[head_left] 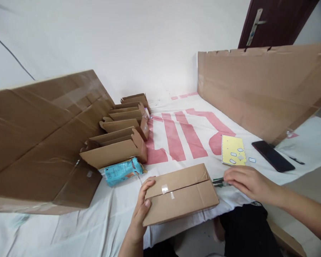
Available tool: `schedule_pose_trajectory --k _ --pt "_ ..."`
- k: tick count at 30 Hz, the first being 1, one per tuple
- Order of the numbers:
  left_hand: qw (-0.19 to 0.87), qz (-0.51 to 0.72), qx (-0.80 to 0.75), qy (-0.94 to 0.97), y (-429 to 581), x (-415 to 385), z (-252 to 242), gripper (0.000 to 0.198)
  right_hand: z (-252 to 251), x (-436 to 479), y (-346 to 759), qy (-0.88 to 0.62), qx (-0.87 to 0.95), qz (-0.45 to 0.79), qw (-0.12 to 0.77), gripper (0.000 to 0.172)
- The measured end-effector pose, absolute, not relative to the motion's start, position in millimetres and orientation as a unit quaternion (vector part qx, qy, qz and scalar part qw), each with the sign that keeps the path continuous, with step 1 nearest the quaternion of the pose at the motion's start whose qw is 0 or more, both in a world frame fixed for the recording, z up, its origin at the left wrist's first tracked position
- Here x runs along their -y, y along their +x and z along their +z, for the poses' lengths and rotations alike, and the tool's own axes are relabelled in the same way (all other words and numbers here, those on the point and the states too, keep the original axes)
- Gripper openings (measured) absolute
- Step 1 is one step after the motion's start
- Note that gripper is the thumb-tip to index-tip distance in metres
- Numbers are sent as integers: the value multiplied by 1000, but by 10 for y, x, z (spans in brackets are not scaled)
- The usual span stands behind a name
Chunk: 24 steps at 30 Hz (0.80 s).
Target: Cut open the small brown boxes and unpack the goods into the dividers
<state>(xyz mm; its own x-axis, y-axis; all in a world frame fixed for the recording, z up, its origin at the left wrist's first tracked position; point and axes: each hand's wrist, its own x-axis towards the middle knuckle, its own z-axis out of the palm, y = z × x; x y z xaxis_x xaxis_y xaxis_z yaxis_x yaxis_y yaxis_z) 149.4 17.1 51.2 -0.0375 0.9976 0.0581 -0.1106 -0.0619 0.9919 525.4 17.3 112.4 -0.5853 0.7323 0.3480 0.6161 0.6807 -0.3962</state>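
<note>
A closed cardboard box (184, 205) lies flat near the table's front edge, with small bits of clear tape across its top seam. My left hand (141, 207) is wrapped round the box's left end, thumb on the top. At the other end my right hand (247, 184) is closed in a pinch on a small dark green, strip-like thing (218, 182), which lies against or just beside the box. Its kind I cannot make out, as the fingers partly cover it. Just beyond my right hand is a yellow sheet (226, 146) with white, blue-edged stickers.
Several open cardboard boxes (115, 151) stand in a row at left, with a blue snack packet (121, 172) before them. Large cardboard panels (256, 85) rise on both sides. A black phone (273, 156) lies at right on the white, red-printed cloth (173, 171).
</note>
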Motion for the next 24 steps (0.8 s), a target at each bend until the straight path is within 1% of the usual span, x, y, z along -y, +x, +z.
schedule_pose_trajectory --k 3,4,6,7,9,10,11,14,16,20,24 --pt "501 547 -473 475 1500 -174 512 51 797 70 5403 -408 896 87 152 25" --pt "500 545 -475 476 1502 -175 514 51 694 145 5427 -424 893 94 115 24" --pt "498 544 -479 476 1510 -174 527 51 542 263 5447 -456 879 126 56 16" --pt "497 544 -479 476 1517 -172 536 50 504 300 5449 -470 870 145 38 16" --pt "498 544 -478 477 1538 -158 559 50 502 320 5444 -487 855 181 16 25" --pt "499 545 -476 478 1550 -147 569 52 531 307 5441 -489 851 193 10 25" --pt "502 546 -473 476 1560 -134 574 55 573 282 5437 -486 851 200 6 22" --pt "514 560 -466 452 1546 -94 536 74 719 178 5432 -474 860 188 28 8" --pt "502 580 -479 427 1486 -77 471 78 801 113 5429 -463 868 165 63 10" --pt "426 594 -525 436 1326 -39 391 56 936 19 5379 -428 879 136 158 23" --pt "350 579 -497 544 1263 59 565 49 1095 -39 5211 -404 859 152 275 21"
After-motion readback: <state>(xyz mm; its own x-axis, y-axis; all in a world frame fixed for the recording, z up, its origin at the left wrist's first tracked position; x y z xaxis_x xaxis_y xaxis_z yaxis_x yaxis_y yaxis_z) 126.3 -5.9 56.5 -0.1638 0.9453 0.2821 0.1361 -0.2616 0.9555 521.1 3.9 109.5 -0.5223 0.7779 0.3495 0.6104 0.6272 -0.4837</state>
